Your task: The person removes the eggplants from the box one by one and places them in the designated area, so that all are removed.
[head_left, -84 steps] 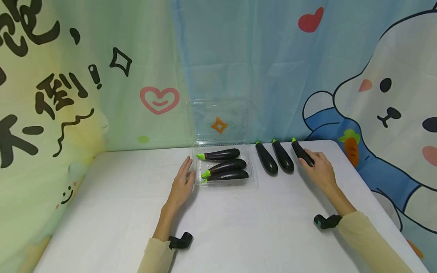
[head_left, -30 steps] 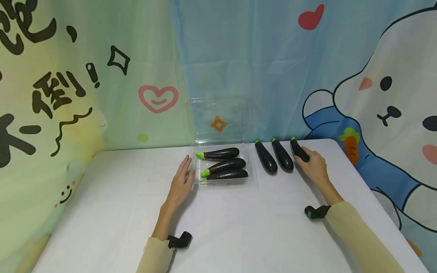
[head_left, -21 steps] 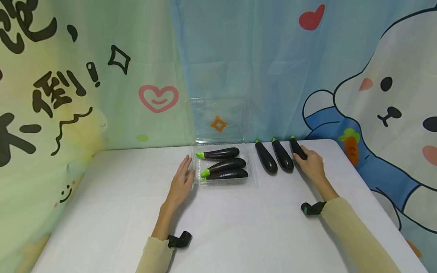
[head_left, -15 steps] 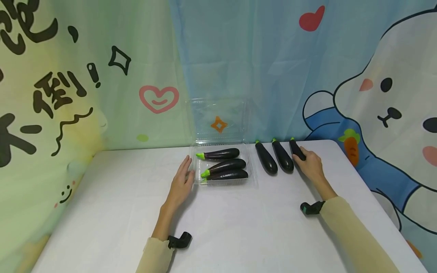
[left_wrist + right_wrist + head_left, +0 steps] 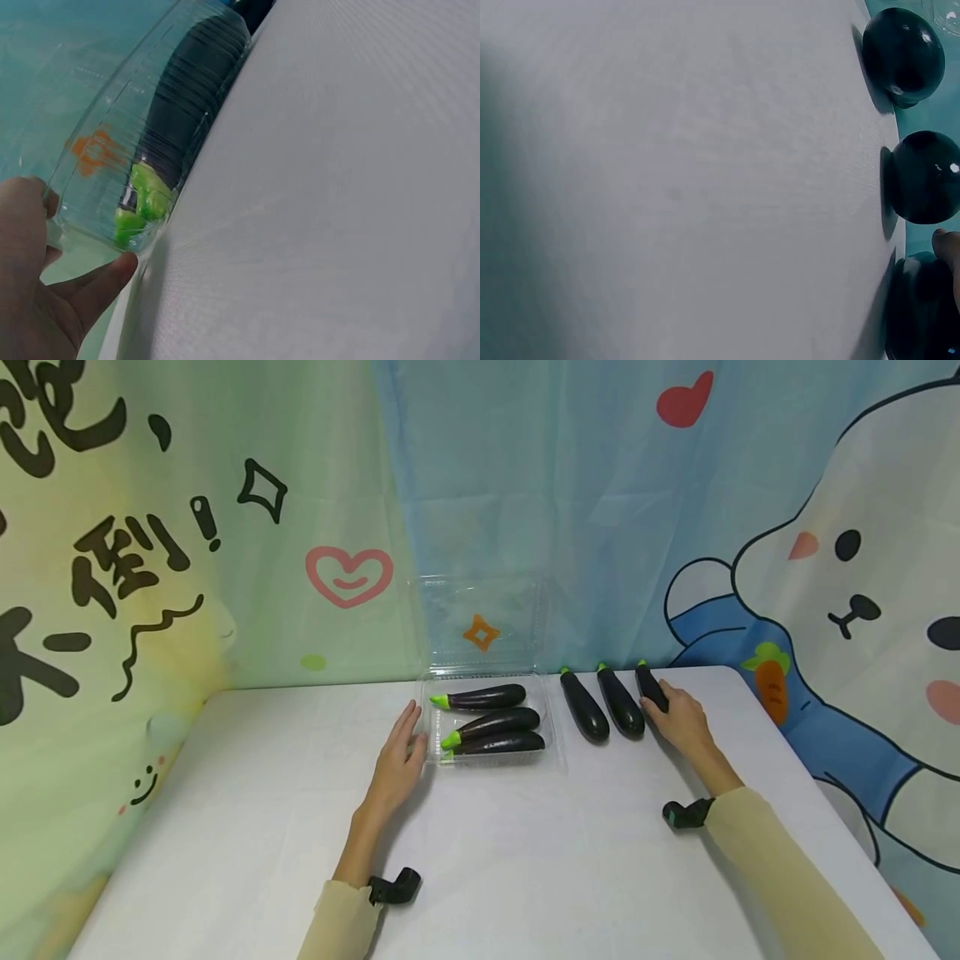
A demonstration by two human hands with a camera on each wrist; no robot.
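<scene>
In the head view a clear plastic clamshell box [image 5: 498, 761] with its lid [image 5: 480, 597] raised stands at the table's back edge. Three toy-like eggplants [image 5: 487, 698] with green stems lie crosswise inside. My left hand [image 5: 396, 766] rests against the box's left side, fingers extended; the left wrist view shows its thumb [image 5: 105, 285] by the near corner. My right hand [image 5: 684, 718] grips the blunt end of another eggplant [image 5: 651, 685], its stem pointing to the back. Left of it lie two more, the middle eggplant [image 5: 621, 703] and the left eggplant [image 5: 585, 707].
A white table [image 5: 525, 860] spreads in front of both arms. Behind it hangs a printed curtain [image 5: 600, 527], close to the raised lid and the eggplants' stems. Black wrist cameras [image 5: 397, 887] sit at both cuffs.
Since the oldest frame my right hand has shifted the gripped eggplant slightly left and back, nearer the other two. My left hand and the box have stayed put.
</scene>
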